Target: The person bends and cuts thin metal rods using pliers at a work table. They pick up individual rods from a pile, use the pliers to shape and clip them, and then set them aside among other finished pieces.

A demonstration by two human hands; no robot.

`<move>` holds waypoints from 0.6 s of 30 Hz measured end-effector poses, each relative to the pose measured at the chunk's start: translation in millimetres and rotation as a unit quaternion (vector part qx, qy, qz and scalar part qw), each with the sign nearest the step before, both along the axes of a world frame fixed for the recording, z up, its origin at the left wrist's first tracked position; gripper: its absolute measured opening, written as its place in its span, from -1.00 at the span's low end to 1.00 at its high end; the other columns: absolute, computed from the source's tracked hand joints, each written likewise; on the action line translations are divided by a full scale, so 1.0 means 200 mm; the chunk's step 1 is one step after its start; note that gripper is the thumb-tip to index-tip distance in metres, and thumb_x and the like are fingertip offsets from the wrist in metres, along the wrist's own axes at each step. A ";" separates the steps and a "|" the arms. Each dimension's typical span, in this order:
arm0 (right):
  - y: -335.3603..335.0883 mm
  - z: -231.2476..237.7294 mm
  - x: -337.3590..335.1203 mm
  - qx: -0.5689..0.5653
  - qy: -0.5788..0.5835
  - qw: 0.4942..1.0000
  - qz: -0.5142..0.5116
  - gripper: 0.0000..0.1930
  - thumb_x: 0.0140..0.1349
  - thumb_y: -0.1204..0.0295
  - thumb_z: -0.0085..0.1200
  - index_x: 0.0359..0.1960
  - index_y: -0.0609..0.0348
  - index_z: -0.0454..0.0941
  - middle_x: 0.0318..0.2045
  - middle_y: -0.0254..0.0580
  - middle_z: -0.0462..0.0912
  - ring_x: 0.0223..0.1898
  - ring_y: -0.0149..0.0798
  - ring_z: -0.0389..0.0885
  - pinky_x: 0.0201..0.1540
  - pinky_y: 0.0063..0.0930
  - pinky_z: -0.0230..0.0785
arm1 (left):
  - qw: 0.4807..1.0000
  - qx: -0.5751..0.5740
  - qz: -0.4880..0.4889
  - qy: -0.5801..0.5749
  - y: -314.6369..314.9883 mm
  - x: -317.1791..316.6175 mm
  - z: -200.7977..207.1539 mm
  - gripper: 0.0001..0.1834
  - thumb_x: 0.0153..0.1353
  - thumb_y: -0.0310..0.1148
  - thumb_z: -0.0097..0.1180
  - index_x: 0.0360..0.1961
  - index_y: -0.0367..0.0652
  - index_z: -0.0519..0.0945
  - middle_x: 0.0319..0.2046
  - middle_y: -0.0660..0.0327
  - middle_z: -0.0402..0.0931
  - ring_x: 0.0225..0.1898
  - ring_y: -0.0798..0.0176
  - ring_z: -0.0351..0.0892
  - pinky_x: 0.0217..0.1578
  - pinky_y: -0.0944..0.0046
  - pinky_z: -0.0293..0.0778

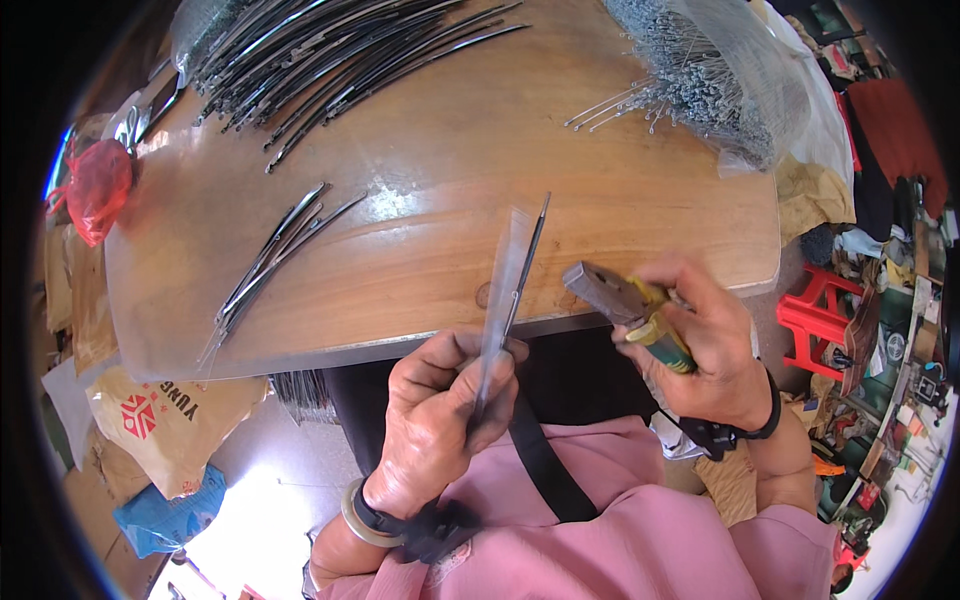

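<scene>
My left hand (440,400) is closed at the table's near edge, pinching a thin pale strip (507,260) and a slim dark rod (535,235). Both point up and away from me, side by side, and their lower ends are hidden in my fingers. To the right, my right hand (712,345) grips combination pliers (607,290) with yellow and green handles. The plier head points left toward the strip and rod, apart from them. A small bundle of dark and shiny thin strips (268,265) lies on the table, left of my left hand.
On the wooden table (440,140), a large pile of dark strips (330,60) lies at the far left. Looped-end wires (700,100) spill from plastic at the far right. A red bag (97,190) hangs by the left edge; a red stool (815,315) stands right.
</scene>
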State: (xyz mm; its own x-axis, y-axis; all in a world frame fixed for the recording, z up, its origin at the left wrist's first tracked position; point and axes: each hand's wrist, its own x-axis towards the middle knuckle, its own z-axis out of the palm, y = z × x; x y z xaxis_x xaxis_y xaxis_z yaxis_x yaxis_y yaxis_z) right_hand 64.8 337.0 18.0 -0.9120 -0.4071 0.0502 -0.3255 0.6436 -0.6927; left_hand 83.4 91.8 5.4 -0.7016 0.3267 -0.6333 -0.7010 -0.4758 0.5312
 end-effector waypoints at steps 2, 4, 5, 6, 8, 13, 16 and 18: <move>0.00 0.02 0.05 -0.006 -0.053 0.998 0.021 -0.79 0.03 0.38 0.29 -0.39 0.29 0.63 -0.13 -0.01 0.56 -0.18 -0.01 0.57 -0.14 -0.26 0.40 | 0.997 -0.069 0.007 0.030 0.01 0.01 0.03 -0.90 0.27 -0.55 0.11 -0.20 -0.33 0.52 -0.63 0.31 0.44 -0.69 0.54 0.24 -0.70 0.50 0.08; -0.01 0.02 0.07 -0.020 -0.077 0.996 0.040 -0.76 -0.06 0.44 0.31 -0.36 0.33 0.64 -0.11 0.01 0.55 -0.18 0.00 0.56 -0.15 -0.29 0.41 | 0.993 -0.089 0.019 0.078 0.01 0.02 0.03 -0.89 0.25 -0.63 0.11 -0.20 -0.32 0.50 -0.60 0.31 0.47 -0.66 0.57 0.26 -0.66 0.52 0.12; -0.02 0.01 0.07 -0.032 -0.075 0.996 0.048 -0.71 -0.14 0.47 0.34 -0.35 0.35 0.63 -0.09 0.01 0.55 -0.20 0.00 0.54 -0.15 -0.27 0.40 | 0.990 -0.098 0.025 0.097 0.02 0.03 0.03 -0.89 0.24 -0.64 0.11 -0.21 -0.32 0.49 -0.60 0.31 0.48 -0.65 0.57 0.27 -0.65 0.53 0.13; -0.03 0.01 0.08 -0.044 -0.072 0.995 0.055 -0.66 -0.22 0.50 0.36 -0.33 0.37 0.62 -0.08 0.01 0.54 -0.21 0.00 0.53 -0.15 -0.25 0.40 | 0.987 -0.106 0.030 0.115 0.02 0.04 0.03 -0.88 0.24 -0.65 0.12 -0.22 -0.31 0.49 -0.59 0.31 0.48 -0.64 0.58 0.28 -0.64 0.53 0.14; -0.04 0.02 0.06 -0.034 -0.087 0.992 0.079 -0.65 -0.22 0.50 0.37 -0.31 0.36 0.62 -0.05 -0.01 0.53 -0.16 0.01 0.54 -0.07 -0.24 0.38 | 0.987 -0.115 0.040 0.104 0.03 0.03 0.05 -0.89 0.23 -0.66 0.12 -0.25 -0.31 0.48 -0.59 0.31 0.48 -0.61 0.58 0.32 -0.60 0.54 0.18; -0.05 0.02 0.06 -0.022 -0.085 0.992 0.086 -0.64 -0.19 0.48 0.38 -0.30 0.37 0.61 -0.03 -0.01 0.52 -0.14 0.03 0.54 -0.05 -0.24 0.39 | 0.982 -0.122 0.033 0.138 0.01 0.04 0.04 -0.90 0.23 -0.67 0.12 -0.27 -0.31 0.48 -0.60 0.32 0.48 -0.58 0.58 0.35 -0.56 0.54 0.23; -0.06 0.02 0.05 -0.022 -0.073 0.993 0.094 -0.66 -0.17 0.48 0.37 -0.33 0.38 0.58 -0.04 0.05 0.51 -0.12 0.05 0.55 -0.09 -0.26 0.41 | 0.977 -0.129 0.043 0.164 0.03 0.03 0.02 -0.89 0.22 -0.63 0.12 -0.29 -0.30 0.44 -0.61 0.25 0.46 -0.72 0.55 0.22 -0.68 0.52 0.07; -0.08 0.01 0.06 -0.010 -0.064 0.991 0.116 -0.67 -0.14 0.47 0.35 -0.35 0.39 0.55 -0.11 0.08 0.51 -0.15 0.04 0.54 -0.16 -0.27 0.42 | 0.976 -0.132 0.039 0.168 0.03 0.02 0.02 -0.90 0.23 -0.65 0.10 -0.29 -0.30 0.44 -0.62 0.26 0.46 -0.72 0.55 0.22 -0.68 0.51 0.07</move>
